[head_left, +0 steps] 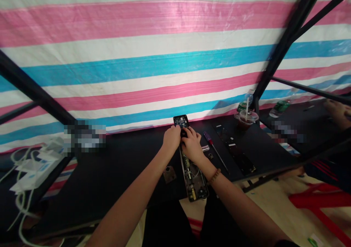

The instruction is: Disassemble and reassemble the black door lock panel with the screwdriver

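Here, left hand [172,138] and right hand [192,145] (touching) clamp the top of a door-lock panel [193,175].

Both forearms are bare, from the left hand [172,137] and the right hand [192,145] upward. A bracelet of round brown wooden beads [214,175] circles the right wrist. Black trousers [167,228] cover the legs, and a dark sleeve edge [287,244] shows on the right upper arm.

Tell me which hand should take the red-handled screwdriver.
Right, probably: the right hand is nearest the red-handled screwdriver, which lies just beside it, while the left hand is farther off, with the right hand between them.
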Demonstrator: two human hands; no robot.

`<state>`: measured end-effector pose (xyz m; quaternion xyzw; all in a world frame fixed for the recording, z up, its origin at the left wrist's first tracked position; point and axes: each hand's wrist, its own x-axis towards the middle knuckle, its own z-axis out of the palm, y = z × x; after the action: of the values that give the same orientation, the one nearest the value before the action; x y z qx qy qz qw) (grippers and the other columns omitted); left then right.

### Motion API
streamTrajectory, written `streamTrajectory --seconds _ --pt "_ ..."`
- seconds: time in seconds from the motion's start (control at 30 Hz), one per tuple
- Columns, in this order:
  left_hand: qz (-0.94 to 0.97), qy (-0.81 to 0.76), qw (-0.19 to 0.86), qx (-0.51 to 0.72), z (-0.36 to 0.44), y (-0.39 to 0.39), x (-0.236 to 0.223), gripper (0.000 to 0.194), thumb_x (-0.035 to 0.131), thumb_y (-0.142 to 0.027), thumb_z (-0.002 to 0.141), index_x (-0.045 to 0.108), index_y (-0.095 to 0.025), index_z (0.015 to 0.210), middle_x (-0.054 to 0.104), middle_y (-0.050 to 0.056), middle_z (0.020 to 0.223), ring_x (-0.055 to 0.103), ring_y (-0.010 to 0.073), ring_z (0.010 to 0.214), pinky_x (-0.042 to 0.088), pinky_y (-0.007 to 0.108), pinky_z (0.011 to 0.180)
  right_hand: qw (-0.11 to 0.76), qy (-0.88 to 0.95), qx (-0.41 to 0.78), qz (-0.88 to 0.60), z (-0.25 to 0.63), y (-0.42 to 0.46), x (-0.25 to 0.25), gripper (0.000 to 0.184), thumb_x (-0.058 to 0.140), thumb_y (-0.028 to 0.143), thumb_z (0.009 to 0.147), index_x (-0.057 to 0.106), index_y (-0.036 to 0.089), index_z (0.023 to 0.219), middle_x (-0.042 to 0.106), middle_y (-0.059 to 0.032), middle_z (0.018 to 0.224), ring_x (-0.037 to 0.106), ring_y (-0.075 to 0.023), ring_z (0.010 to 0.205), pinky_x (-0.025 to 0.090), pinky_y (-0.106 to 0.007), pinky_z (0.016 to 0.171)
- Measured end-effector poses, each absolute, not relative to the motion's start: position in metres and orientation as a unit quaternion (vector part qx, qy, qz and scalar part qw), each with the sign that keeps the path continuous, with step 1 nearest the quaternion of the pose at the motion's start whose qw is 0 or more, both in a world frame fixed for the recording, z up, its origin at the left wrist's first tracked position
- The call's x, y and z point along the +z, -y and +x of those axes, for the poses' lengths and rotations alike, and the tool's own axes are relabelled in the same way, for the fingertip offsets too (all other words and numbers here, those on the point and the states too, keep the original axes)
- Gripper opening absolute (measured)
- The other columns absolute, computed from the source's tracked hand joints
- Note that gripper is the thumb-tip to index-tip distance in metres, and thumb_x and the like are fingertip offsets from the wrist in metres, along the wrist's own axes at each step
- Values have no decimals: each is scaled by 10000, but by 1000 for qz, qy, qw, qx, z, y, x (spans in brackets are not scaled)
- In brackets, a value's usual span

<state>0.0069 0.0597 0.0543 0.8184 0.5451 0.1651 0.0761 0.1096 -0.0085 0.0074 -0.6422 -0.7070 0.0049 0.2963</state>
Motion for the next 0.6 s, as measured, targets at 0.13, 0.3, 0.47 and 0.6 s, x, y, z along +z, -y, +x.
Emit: streamTrajectory --seconds 0.13,0.3,0.47,0.6 --pt "788 -550 125 247 -2 -56 44 128 524 -140 920 628 -145 995 729 153 932 740 301 914 551 401 854 319 693 26 -646 110 7 8 199 552 148 895 747 185 891 508 -120 1517 321 -323 1447 281 -543 1058" --pt "708 -549 223 384 -19 -42 16 48 530 -234 942 566 -205 956 745 87 902 755 252 896 582 346 802 371 639 105 -666 113 -3 20 95 667 163 816 732 214 770 578 -80 1439 416 -326 1380 355 -537 1034" --pt "576 -547 363 487 -25 -6 -15 237 412 -291 1006 433 -212 1228 754 124 1064 782 208 836 624 320 676 442 653 151 -596 111 -22 52 92 663 178 853 738 213 813 703 -73 1140 639 -224 1082 463 -397 983" --pt "411 -514 520 545 -20 38 -30 403 589 -371 951 455 -250 1311 693 159 1268 746 250 1042 612 422 879 364 769 146 -505 121 -34 71 198 563 145 944 747 181 880 707 -62 999 654 -163 961 477 -287 942"
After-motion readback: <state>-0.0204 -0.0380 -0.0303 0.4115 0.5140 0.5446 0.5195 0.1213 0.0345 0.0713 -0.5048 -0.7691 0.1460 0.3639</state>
